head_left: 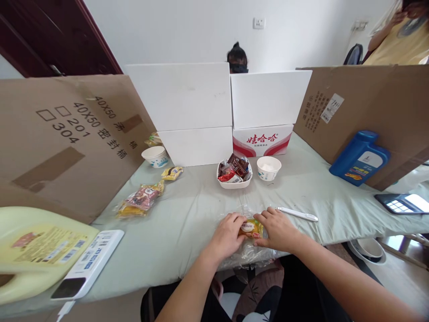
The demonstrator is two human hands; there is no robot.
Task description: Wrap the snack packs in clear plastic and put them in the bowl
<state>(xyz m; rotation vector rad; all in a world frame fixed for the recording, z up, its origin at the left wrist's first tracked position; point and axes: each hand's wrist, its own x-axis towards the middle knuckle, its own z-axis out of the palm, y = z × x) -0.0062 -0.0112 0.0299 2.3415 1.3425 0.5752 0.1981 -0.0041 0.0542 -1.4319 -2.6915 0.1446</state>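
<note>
A small yellow snack packet [251,228] lies between my two hands near the table's front edge. My left hand [228,236] grips its left end with curled fingers. On the other side, my right hand [276,231] has thumb and fingers closed around the right end. Crinkled clear plastic [241,257] is spread beneath the packet and both hands. Just right of my right hand rests a slim white utility knife [298,213]. Beyond the hands stands a white bowl [234,184] of red and brown wrapped snacks, beside a paper cup [269,172] with something white inside.
White panels [194,96] and cardboard boxes [110,134] wall the table. Left are a paper bowl [156,157], snack packets [142,200], a white device [92,264] and a yellow jug [43,246]. Right are a blue bottle [360,158] and phone [404,203]. Two people are beyond.
</note>
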